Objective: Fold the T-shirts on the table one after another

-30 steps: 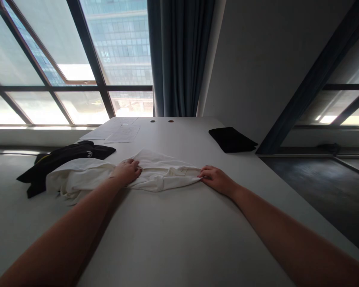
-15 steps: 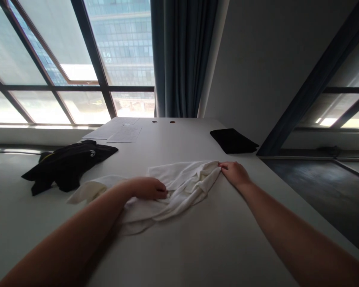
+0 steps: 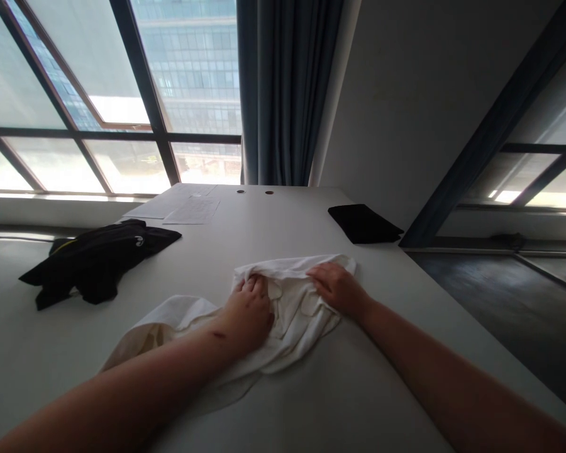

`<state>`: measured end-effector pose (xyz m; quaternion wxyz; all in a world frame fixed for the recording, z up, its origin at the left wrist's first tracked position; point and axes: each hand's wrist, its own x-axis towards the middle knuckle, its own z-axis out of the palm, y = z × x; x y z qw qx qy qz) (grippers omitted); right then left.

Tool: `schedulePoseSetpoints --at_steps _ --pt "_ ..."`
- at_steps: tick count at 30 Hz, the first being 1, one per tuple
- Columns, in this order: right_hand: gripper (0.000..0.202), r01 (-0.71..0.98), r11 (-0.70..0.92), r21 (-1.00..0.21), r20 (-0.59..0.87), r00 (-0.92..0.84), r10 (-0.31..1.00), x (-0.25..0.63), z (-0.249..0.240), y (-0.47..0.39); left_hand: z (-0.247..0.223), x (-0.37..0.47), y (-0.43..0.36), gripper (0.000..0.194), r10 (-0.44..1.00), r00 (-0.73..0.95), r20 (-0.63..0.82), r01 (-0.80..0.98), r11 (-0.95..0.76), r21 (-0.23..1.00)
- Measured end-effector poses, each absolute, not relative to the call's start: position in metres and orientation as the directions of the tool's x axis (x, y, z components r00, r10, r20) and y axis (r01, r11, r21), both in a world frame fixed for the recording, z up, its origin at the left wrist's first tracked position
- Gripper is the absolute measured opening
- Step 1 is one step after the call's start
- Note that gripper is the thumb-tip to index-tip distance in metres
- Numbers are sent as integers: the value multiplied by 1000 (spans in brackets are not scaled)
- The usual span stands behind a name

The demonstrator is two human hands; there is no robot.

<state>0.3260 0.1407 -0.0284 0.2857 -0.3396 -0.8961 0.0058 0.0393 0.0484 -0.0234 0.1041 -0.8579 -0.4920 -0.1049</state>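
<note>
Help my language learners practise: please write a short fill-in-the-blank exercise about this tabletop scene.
The left hand and right hand touch crumpled cloth whose colour is ____.
Of the two, the ____ hand is nearer the folded black fabric.
Papers lie toward the ____ end of the table.
The black garment with a pale logo lies to the person's ____.

white; right; far; left

Daylight enters through large dark-framed glass window (image 3: 122,157), upper left of frame; lower panes glare near white. Grey wall (image 3: 405,113), upper right, dim. Bare white tabletop (image 3: 283,220) brighter toward far edge, dull grey at bottom centre. Soft shadow under left forearm. Crumpled white cloth (image 3: 292,314) slightly soft in detail. Wide-angle stretch toward frame edges.
</note>
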Motion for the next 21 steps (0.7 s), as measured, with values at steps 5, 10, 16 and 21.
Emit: schedulePoseSetpoints --at_steps 5,10,16,21 --pt "21 557 826 -86 457 -715 529 312 -26 127 -34 27 68 63 846 374 381 920 -389 -39" --pt "24 596 796 -104 355 -726 590 326 -32 141 -21 12 90 65 875 222 431 974 -222 -50" --pt "23 650 714 -262 341 -630 698 329 -50 152 -20 -7 106 68 903 84 422 996 -72 -44" --pt "24 689 647 -326 303 -572 762 333 -56 155 -19 -1 101 67 875 239 421 971 -220 -93"
